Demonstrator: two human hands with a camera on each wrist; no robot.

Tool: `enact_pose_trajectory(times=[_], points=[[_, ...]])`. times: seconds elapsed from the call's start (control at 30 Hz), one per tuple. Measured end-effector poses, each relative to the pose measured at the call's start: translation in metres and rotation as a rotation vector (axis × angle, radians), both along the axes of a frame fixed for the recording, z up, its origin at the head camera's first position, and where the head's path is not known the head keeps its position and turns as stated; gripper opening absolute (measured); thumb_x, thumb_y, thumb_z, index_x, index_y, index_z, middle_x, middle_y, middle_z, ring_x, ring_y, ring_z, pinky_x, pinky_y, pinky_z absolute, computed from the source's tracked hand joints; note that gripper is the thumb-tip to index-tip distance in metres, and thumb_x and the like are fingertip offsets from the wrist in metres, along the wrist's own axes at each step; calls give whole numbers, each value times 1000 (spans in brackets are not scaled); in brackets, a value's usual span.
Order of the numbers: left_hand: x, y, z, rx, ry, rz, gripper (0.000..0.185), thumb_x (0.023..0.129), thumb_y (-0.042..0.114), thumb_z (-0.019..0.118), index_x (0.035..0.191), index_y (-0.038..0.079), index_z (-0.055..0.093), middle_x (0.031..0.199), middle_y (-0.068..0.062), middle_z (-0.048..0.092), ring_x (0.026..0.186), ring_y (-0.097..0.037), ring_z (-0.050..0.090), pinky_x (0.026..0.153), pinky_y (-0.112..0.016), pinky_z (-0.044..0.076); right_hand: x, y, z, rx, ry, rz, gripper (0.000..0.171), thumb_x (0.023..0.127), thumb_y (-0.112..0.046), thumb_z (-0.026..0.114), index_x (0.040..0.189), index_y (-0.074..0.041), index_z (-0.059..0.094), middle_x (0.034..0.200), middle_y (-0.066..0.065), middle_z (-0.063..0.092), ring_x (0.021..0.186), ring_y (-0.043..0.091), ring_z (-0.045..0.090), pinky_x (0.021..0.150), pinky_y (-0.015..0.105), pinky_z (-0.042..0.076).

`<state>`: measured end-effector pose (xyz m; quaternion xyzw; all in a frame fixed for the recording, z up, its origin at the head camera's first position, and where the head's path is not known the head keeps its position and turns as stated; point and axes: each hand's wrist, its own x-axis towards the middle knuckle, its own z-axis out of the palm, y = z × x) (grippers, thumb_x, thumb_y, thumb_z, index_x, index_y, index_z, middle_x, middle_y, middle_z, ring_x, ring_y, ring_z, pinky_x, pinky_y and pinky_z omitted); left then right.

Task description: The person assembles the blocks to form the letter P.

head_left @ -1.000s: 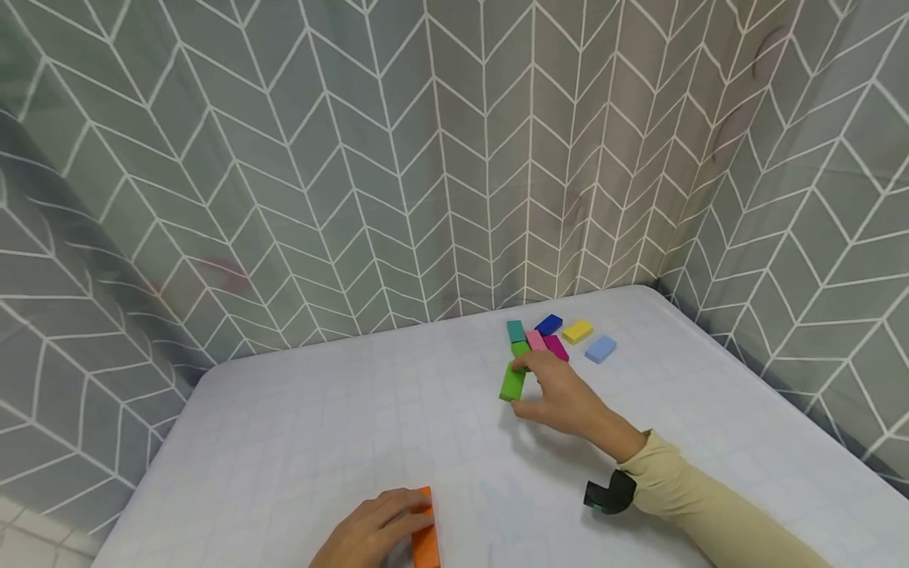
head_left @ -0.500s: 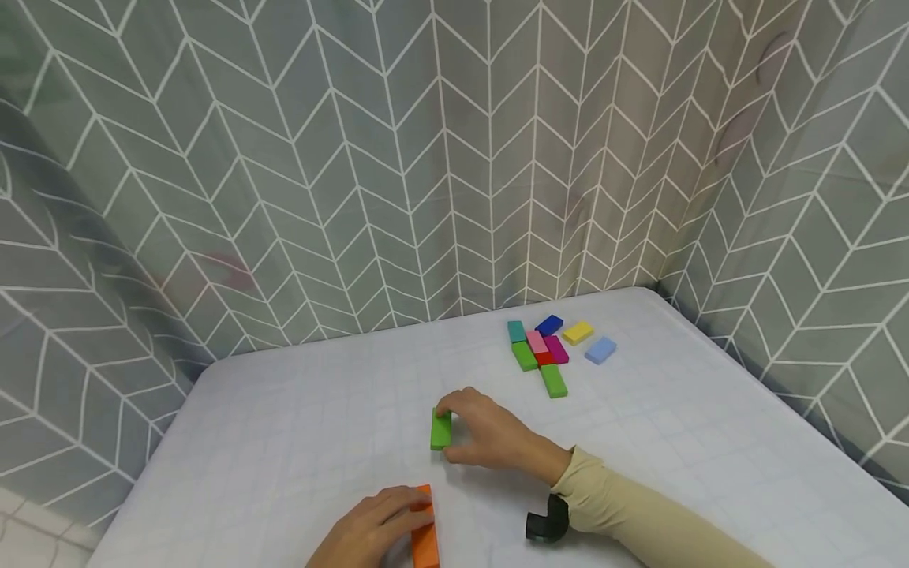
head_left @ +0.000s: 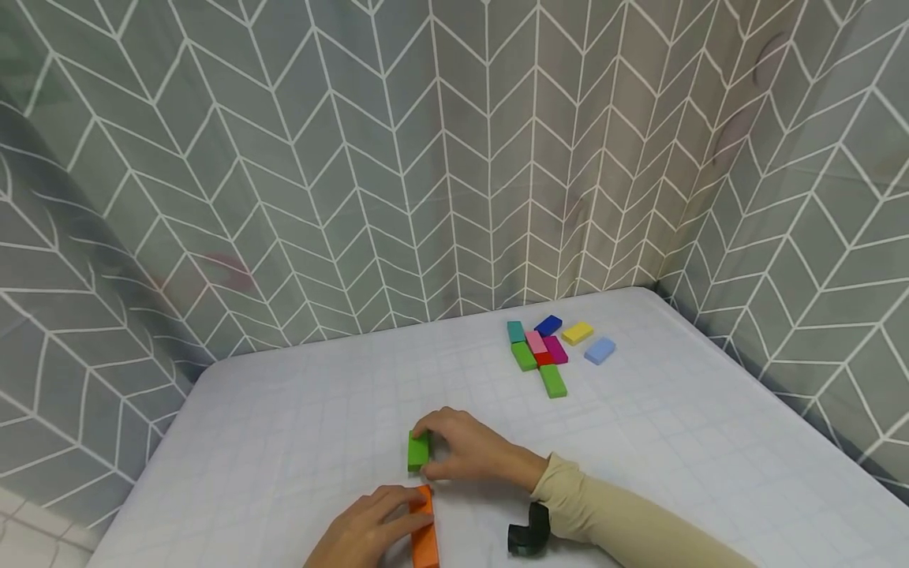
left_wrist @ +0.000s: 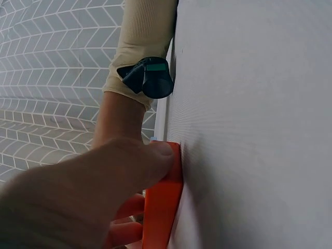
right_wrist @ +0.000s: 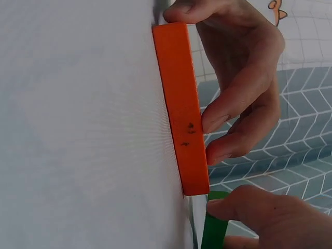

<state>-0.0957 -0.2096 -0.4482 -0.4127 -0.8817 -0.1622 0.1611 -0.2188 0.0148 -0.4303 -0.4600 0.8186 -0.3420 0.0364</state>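
An orange rectangular block point(head_left: 424, 536) lies near the front of the white table, and my left hand point(head_left: 369, 525) grips it. In the right wrist view, the left thumb is at one end of the orange block point(right_wrist: 181, 109) and fingertips touch its side. Just beyond it, my right hand point(head_left: 472, 451) pinches a small green block point(head_left: 418, 452) between thumb and fingers. The green block is close to the orange block's far end; whether they touch, I cannot tell. In the left wrist view, the left thumb point(left_wrist: 158, 155) presses on the orange block point(left_wrist: 163, 207).
At the back right lie a teal block point(head_left: 515, 331), a pink block point(head_left: 536, 342), a magenta block point(head_left: 556, 350), a red block point(head_left: 543, 359), two green blocks point(head_left: 553, 381), a dark blue block point(head_left: 548, 325), a yellow block point(head_left: 577, 333) and a light blue block point(head_left: 600, 350). Patterned curtains point(head_left: 454, 158) surround the table.
My right hand has carried the green block leftward and toward the front, from beside the block cluster to near the orange block. The left hand keeps its hold.
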Motion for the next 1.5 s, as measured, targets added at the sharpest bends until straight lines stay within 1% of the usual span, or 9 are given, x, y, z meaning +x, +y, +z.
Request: enact_pose_trajectory(times=[0.17, 0.37, 0.43, 0.67, 0.73, 0.97, 1.17, 1.3, 1.5], points=[[0, 0, 1, -21, -37, 8, 51, 92, 65, 70, 122, 24, 77, 132, 9, 60, 112, -10, 57, 78, -28, 55, -1, 1, -5, -9, -52, -10, 38, 88, -21, 83, 123, -13, 71, 115, -10, 65, 107, 7, 57, 97, 24, 48], [0, 0, 1, -5, -14, 3, 51, 91, 64, 71, 121, 24, 77, 132, 9, 61, 113, -10, 57, 83, -30, 57, -1, 3, -7, -39, -72, -4, 37, 88, -21, 83, 123, -14, 72, 111, -13, 66, 105, 7, 58, 94, 23, 49], [0, 0, 1, -7, -18, 4, 51, 91, 65, 70, 121, 24, 77, 131, 10, 61, 113, -10, 57, 83, -30, 57, 0, 3, -8, -45, -74, -4, 37, 88, -21, 84, 123, -15, 73, 110, -13, 66, 105, 7, 58, 94, 23, 49], [1, 1, 2, -28, -57, 13, 51, 92, 65, 69, 122, 24, 77, 131, 9, 61, 114, -11, 58, 86, -32, 58, 1, 5, -11, -58, -61, 8, 37, 88, -25, 83, 123, -16, 74, 112, -12, 67, 106, 6, 59, 95, 24, 50], [1, 1, 2, -30, -67, 15, 51, 92, 65, 68, 123, 25, 77, 131, 9, 61, 114, -11, 58, 86, -32, 58, 2, 6, -12, -63, -54, 18, 34, 89, -24, 82, 121, -15, 74, 114, -12, 68, 107, 6, 58, 96, 24, 50], [1, 0, 2, -36, -55, 19, 51, 92, 66, 68, 123, 26, 76, 130, 9, 60, 113, -12, 57, 79, -30, 55, 1, 5, -15, -109, -29, 36, 26, 91, -20, 78, 115, -15, 78, 115, -11, 72, 110, 3, 58, 97, 25, 49], [0, -1, 2, -30, -62, 14, 52, 92, 65, 69, 124, 25, 76, 131, 7, 61, 113, -13, 58, 78, -31, 55, 0, 5, -18, -133, 3, 53, 24, 91, -15, 78, 115, -13, 78, 114, -12, 73, 110, 3, 59, 98, 26, 48], [0, -1, 2, -14, -81, 19, 51, 92, 65, 69, 124, 25, 76, 131, 8, 61, 113, -13, 58, 78, -31, 55, -1, 5, -18, -136, 12, 62, 24, 92, -13, 76, 116, -13, 78, 116, -11, 73, 111, 3, 59, 98, 26, 48], [1, 0, 4, 1, -130, 25, 49, 93, 62, 69, 125, 26, 76, 132, 9, 61, 113, -13, 58, 80, -31, 56, -1, 5, -20, -127, -1, 56, 25, 93, -15, 75, 118, -14, 78, 123, -12, 71, 115, 4, 58, 98, 26, 49]])
